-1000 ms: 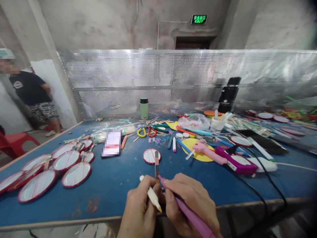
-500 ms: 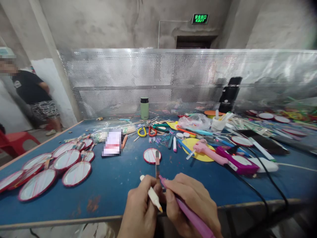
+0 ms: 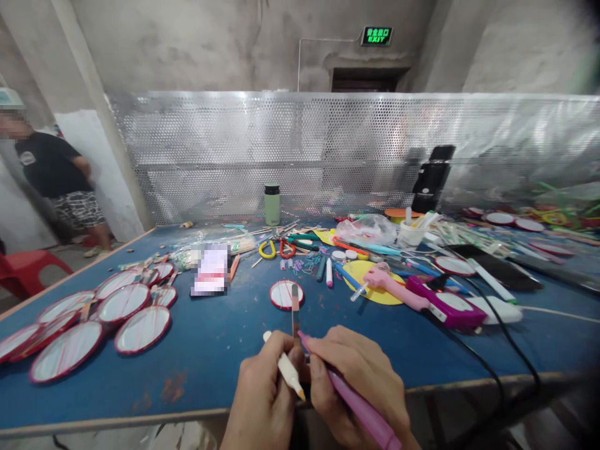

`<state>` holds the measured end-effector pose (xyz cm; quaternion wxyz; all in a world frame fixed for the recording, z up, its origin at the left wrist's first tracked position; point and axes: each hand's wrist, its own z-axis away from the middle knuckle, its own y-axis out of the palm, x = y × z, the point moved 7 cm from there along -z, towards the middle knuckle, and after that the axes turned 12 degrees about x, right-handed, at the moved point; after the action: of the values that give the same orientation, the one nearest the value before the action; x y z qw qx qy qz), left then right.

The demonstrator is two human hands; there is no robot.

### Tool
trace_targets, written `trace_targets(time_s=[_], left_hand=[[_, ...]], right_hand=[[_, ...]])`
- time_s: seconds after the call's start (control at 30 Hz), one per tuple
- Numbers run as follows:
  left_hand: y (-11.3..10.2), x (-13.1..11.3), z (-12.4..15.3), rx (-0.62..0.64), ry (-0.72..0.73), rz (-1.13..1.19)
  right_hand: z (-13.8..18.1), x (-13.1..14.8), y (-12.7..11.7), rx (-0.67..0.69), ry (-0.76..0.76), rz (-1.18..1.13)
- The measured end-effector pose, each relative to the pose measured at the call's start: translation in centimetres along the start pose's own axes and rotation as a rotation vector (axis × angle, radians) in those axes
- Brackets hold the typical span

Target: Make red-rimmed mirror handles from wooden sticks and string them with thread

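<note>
My left hand (image 3: 260, 400) is closed near the table's front edge. It grips a white marker (image 3: 284, 366) and the handle stick (image 3: 295, 312) of a small round red-rimmed paddle (image 3: 282, 294) lying on the blue table (image 3: 215, 350). My right hand (image 3: 360, 381) is wrapped round a pink pen-shaped tool (image 3: 360, 412), whose tip meets the stick just beside my left thumb. The two hands touch each other.
Several red-rimmed round discs (image 3: 94, 319) lie at the left. A phone (image 3: 210, 270), scissors (image 3: 277, 249), a green bottle (image 3: 272, 205), markers, a pink glue gun (image 3: 398, 290) and black cables (image 3: 487, 362) crowd the middle and right. A person (image 3: 56, 181) stands at far left beside a red chair (image 3: 23, 269).
My hands have stayed almost still on the stick. The view has shifted slightly, and the person at the left has moved a little.
</note>
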<state>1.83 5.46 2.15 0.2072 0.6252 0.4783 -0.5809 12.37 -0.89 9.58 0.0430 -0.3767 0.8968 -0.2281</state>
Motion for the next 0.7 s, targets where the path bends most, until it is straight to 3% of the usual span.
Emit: trace_targets(time_s=[0.7], left_hand=[[-0.21,-0.4,0.05,-0.009,0.02,-0.043]], right_hand=[[0.06,-0.09,-0.17,-0.017,0.021,0.005]])
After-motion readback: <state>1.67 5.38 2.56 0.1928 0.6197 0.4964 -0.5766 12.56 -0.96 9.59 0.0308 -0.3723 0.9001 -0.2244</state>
